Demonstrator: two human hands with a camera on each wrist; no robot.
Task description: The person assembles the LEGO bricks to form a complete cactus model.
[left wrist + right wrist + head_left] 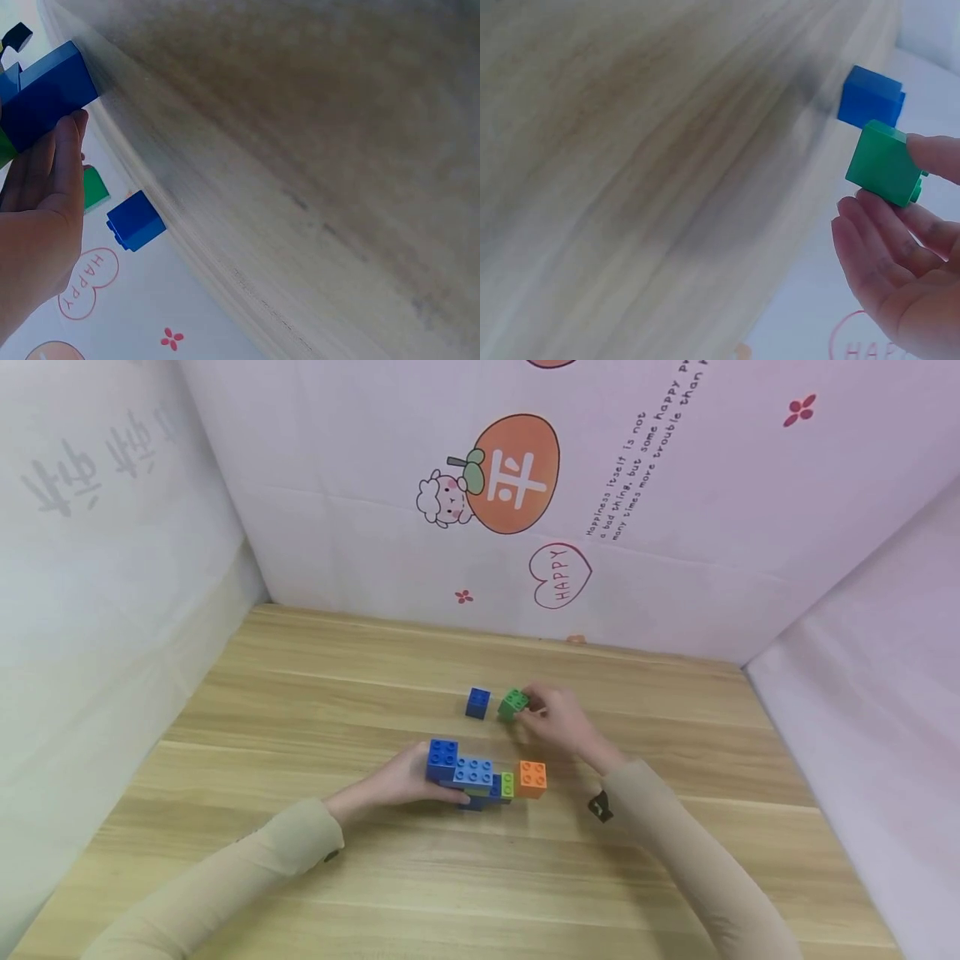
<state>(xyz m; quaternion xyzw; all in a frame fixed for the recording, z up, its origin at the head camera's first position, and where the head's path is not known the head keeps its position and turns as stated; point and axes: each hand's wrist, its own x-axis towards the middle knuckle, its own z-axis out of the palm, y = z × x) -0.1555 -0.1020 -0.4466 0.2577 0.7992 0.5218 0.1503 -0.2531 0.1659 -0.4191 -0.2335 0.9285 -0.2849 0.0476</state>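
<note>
My left hand (401, 777) grips a built-up row of toy building blocks, its thumb along the near side. A tall dark blue block (442, 760) forms its left end, followed by a light blue block (474, 771) and a lime green one (507, 785). At the right end of the row shows an orange block (532, 778). Farther back, my right hand (561, 720) pinches a green block (885, 163) between thumb and fingers, studs facing up in the head view. Just left of it stands a loose blue block (477, 703).
Both hands work over a wooden table (360, 893). White printed cloth (360, 527) rises behind it and along both sides. A small dark patch (600, 807) shows beside the right sleeve.
</note>
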